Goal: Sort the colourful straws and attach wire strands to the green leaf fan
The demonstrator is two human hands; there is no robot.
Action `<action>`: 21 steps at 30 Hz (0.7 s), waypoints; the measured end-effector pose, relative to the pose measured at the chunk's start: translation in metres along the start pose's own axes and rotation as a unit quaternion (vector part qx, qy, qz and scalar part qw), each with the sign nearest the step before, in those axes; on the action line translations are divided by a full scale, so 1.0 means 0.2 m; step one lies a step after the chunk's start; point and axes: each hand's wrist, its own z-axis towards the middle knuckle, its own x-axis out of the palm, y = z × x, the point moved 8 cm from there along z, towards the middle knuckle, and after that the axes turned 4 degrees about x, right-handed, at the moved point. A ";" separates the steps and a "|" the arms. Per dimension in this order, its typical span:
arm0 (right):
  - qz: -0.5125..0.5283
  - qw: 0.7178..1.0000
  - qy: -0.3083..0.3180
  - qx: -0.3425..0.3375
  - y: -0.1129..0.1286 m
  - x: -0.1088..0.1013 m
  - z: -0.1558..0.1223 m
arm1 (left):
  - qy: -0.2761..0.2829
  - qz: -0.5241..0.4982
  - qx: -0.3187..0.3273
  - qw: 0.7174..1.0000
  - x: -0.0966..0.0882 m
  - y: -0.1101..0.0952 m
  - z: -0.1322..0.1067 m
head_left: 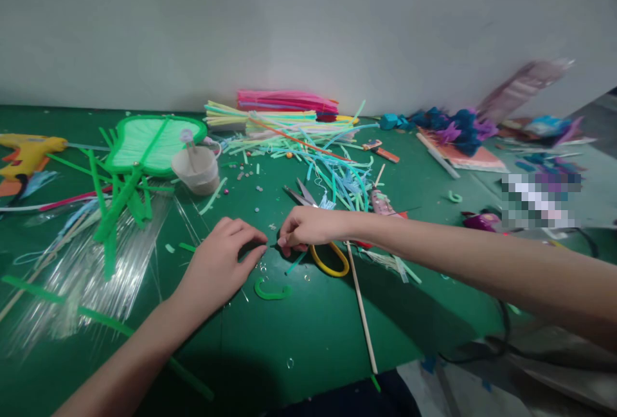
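Observation:
My left hand (pixel 219 259) hovers low over the green table, thumb and forefinger apart with a gap between them and nothing visible in it. Facing it, my right hand (pixel 304 227) has its fingers curled into a pinch; whatever they hold, if anything, is too small or hidden to make out. Under the right wrist lie scissors (pixel 329 269) with yellow handles, blades pointing away. Small clear rings (pixel 263 268) are scattered just below the fingertips. A bent green pipe cleaner (pixel 272 292) rests nearer to me, and a wooden stick (pixel 362 308) lies to its right.
At left are a yellow glue gun (pixel 29 157), a green pipe-cleaner piece with a pale panel (pixel 157 141) and clear strips (pixel 110 263). A plastic cup (pixel 196 171) stands behind my left hand. Pipe-cleaner bundles (pixel 284 118) line the wall; blue-purple pieces (pixel 457 131) lie right.

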 end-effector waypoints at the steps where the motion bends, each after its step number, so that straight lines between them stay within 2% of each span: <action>1: -0.003 1.000 -0.001 0.008 0.00 0.00 0.00 | 0.002 -0.002 0.000 1.000 0.01 0.00 0.00; 8: -0.029 0.999 -0.015 0.031 0.01 0.00 0.01 | 0.003 0.001 0.006 1.000 0.08 0.00 0.04; 15: -0.038 0.998 -0.020 0.039 0.00 0.00 0.02 | -0.006 0.046 0.030 0.998 0.09 -0.04 0.04; 21: -0.064 0.996 -0.016 0.052 0.05 0.00 0.01 | -0.005 0.071 0.050 0.996 0.10 -0.06 0.04</action>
